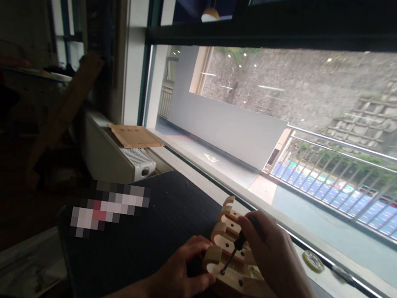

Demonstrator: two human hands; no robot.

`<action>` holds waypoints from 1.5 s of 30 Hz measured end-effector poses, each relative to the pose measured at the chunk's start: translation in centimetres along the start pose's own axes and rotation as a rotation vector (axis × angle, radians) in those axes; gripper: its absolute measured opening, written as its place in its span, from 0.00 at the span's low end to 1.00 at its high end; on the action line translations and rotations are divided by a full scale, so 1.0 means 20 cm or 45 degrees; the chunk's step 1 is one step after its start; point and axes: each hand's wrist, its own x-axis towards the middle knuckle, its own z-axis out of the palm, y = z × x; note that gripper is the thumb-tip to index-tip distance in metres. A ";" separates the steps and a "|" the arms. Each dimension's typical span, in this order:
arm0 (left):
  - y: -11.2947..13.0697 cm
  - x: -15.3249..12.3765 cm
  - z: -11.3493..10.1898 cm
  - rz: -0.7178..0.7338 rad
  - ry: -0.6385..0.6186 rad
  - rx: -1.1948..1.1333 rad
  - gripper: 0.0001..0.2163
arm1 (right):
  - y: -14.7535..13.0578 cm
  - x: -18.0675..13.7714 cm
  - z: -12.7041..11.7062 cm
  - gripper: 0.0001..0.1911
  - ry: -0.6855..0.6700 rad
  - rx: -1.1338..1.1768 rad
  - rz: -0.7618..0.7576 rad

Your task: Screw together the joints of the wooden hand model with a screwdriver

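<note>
My right hand (274,242) is closed around the dark handle of a screwdriver (239,243). The screwdriver leans to the right, and its tip meets a dark screw (222,272) in the nearest curved wooden hook (216,267). My left hand (184,269) grips that hook's left side, with the thumb on the near edge and the fingers behind. More pale wooden hooks (222,232) stand in a row behind it, with dark holes or screws along their flat parts. Clear plastic wrapping shows under the near hook, partly hidden by my hands.
The pieces rest on a dark table (157,222) against a window sill. A roll of yellowish tape (313,261) lies on the sill at right. A brown envelope (135,136) sits on a white radiator (138,162) beyond the table. A blurred patch covers something at the table's left.
</note>
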 end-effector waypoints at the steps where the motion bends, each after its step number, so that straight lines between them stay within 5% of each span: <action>1: 0.00 0.00 0.00 0.000 -0.007 0.001 0.12 | 0.00 -0.01 -0.01 0.18 -0.014 0.000 -0.005; 8: 0.00 0.00 0.00 -0.013 -0.022 0.046 0.12 | 0.00 -0.04 -0.07 0.13 -0.139 0.094 -0.109; 16: 0.01 0.00 0.00 -0.013 -0.004 0.045 0.13 | 0.00 -0.01 -0.02 0.17 -0.005 -0.018 -0.024; 45: 0.02 0.00 0.00 -0.032 -0.015 0.056 0.13 | -0.01 -0.03 -0.07 0.13 -0.092 -0.049 -0.079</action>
